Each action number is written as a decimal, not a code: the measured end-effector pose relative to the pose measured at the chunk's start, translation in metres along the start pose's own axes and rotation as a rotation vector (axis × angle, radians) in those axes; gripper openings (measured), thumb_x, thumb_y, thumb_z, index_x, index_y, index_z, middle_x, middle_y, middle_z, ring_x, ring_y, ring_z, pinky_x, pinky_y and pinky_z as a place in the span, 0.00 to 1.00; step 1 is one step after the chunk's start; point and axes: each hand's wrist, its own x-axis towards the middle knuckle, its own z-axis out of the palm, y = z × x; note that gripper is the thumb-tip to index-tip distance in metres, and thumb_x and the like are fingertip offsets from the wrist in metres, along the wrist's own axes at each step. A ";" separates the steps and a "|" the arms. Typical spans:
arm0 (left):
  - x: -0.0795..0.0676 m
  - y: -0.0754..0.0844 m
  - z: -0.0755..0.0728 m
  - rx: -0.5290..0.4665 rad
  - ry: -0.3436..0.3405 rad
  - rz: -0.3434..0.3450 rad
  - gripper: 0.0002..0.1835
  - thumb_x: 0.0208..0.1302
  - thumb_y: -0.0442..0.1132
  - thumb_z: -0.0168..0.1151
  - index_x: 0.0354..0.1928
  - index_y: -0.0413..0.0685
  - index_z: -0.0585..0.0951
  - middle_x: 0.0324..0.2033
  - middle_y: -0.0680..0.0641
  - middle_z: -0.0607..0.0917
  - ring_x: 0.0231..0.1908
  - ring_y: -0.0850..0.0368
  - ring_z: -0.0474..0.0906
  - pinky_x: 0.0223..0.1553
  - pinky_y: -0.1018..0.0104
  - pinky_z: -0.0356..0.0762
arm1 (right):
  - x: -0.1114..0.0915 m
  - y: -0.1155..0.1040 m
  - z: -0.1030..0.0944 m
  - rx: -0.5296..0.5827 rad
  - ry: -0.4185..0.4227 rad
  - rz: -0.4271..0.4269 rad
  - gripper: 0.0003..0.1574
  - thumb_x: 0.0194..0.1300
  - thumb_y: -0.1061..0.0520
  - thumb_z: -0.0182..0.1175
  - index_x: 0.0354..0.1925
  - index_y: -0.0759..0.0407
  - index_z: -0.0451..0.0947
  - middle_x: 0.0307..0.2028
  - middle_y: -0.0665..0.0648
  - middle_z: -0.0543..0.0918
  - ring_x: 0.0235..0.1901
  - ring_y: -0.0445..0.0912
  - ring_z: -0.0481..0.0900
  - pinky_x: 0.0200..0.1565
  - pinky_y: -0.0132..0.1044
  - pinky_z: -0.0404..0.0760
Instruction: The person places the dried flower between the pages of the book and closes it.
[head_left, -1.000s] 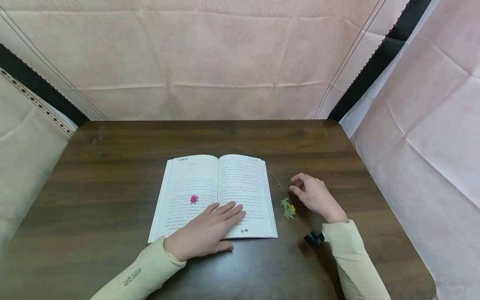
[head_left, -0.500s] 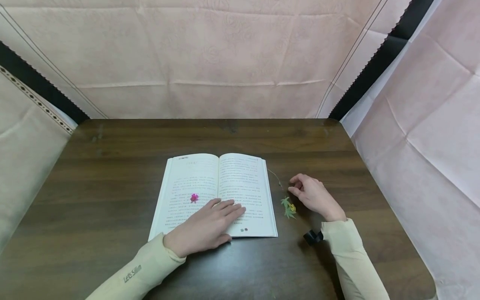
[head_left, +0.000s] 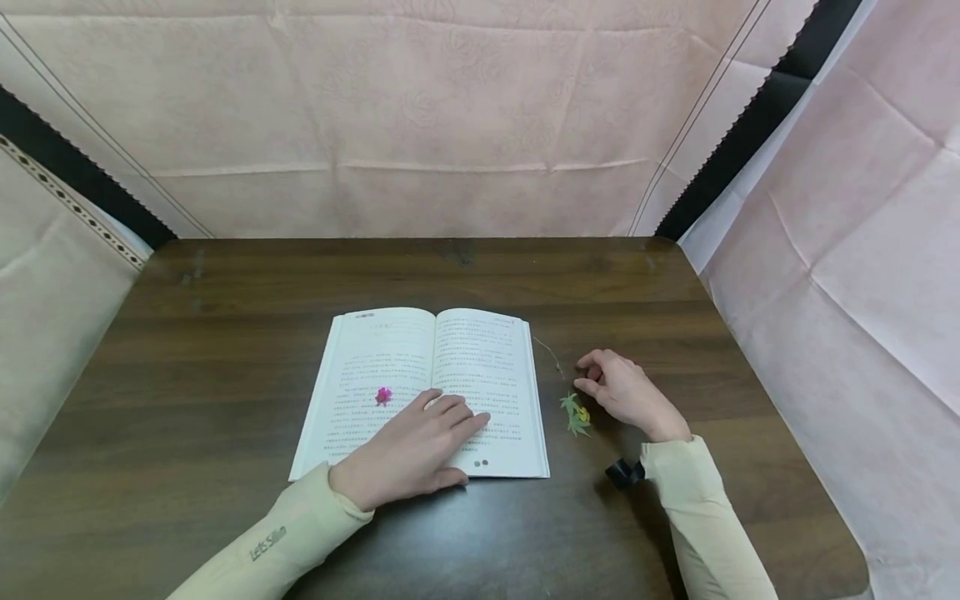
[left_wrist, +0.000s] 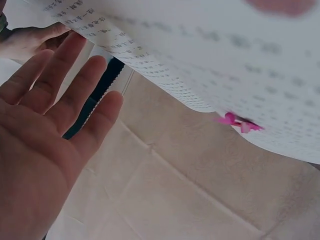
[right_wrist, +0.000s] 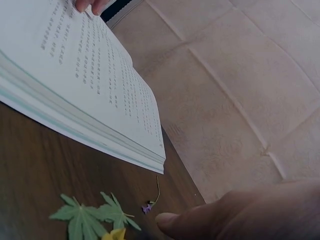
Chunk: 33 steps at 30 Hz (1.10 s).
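Resting on the open book [head_left: 427,358], the left hand [head_left: 408,454] extends its fingers, grasping nothing. The right hand [head_left: 627,392], loosely bent, thumb and forefinger apart, is empty near 2 green leaves [right_wrist: 82,219] and a purple flower [right_wrist: 146,207] on the surface [head_left: 225,375].

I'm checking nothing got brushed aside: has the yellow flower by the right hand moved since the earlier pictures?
No. In the head view, the yellow flower shows no clear shift either way against the table's far edge.
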 end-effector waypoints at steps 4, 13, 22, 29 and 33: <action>0.000 0.001 0.000 -0.006 -0.016 -0.006 0.41 0.51 0.59 0.72 0.64 0.47 0.73 0.55 0.47 0.78 0.59 0.49 0.71 0.62 0.50 0.64 | 0.000 -0.001 0.001 -0.005 0.003 -0.019 0.19 0.66 0.55 0.64 0.52 0.62 0.77 0.37 0.56 0.79 0.33 0.48 0.76 0.38 0.43 0.78; -0.001 0.003 -0.001 0.016 -0.042 -0.015 0.38 0.54 0.59 0.70 0.64 0.47 0.74 0.57 0.48 0.79 0.59 0.49 0.72 0.62 0.49 0.64 | -0.001 -0.003 0.000 -0.002 0.002 -0.012 0.19 0.66 0.55 0.64 0.52 0.62 0.77 0.37 0.56 0.79 0.33 0.48 0.76 0.38 0.44 0.78; 0.004 0.004 0.001 0.043 -0.021 -0.003 0.38 0.52 0.60 0.71 0.61 0.47 0.76 0.51 0.49 0.81 0.53 0.50 0.74 0.59 0.50 0.66 | -0.001 -0.004 0.000 0.012 -0.007 -0.002 0.20 0.66 0.55 0.64 0.53 0.63 0.76 0.38 0.57 0.79 0.34 0.48 0.76 0.38 0.44 0.78; 0.005 0.005 0.000 0.035 -0.038 -0.007 0.37 0.54 0.62 0.69 0.61 0.47 0.76 0.50 0.48 0.81 0.52 0.51 0.75 0.53 0.55 0.70 | -0.002 -0.004 0.000 0.014 -0.016 0.023 0.21 0.66 0.54 0.64 0.54 0.62 0.76 0.39 0.57 0.79 0.34 0.49 0.76 0.39 0.43 0.78; 0.004 0.005 -0.002 0.044 -0.037 -0.008 0.37 0.56 0.63 0.67 0.61 0.47 0.76 0.51 0.48 0.81 0.53 0.50 0.75 0.53 0.53 0.69 | -0.003 -0.004 -0.001 0.010 -0.021 0.029 0.22 0.66 0.54 0.64 0.55 0.62 0.75 0.39 0.57 0.79 0.34 0.49 0.76 0.38 0.43 0.78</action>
